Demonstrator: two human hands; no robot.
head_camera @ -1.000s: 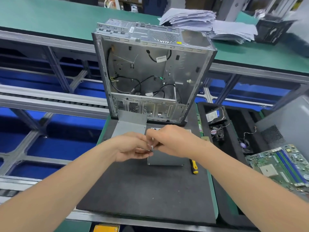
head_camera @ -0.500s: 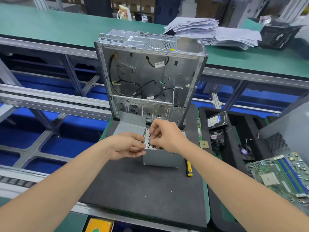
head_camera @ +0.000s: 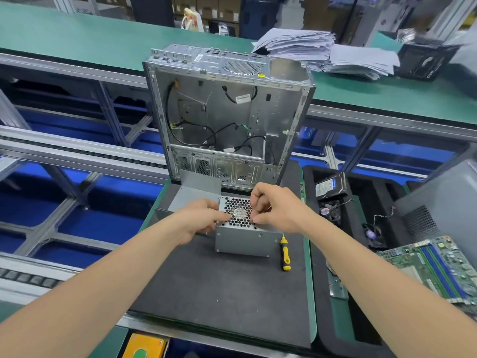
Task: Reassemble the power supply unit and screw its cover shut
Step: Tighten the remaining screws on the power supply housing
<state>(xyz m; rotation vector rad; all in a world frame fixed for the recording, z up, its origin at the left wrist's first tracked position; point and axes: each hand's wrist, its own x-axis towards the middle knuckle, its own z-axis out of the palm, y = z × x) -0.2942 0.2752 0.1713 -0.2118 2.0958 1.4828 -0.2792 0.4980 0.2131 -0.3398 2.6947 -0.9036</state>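
The power supply unit (head_camera: 245, 237) is sitting on the dark mat (head_camera: 219, 293), just nearer than the open computer case (head_camera: 227, 120). The left hand (head_camera: 198, 219) is gripping its left edge; the right hand (head_camera: 277, 208), fingers curled, is pinching its perforated top.

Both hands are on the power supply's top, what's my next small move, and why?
Probably reach the right hand to the yellow screwdriver lying on the mat just right of the power supply unit, while the left hand steadies it. Both hands are at its grille cover and neither holds a tool.
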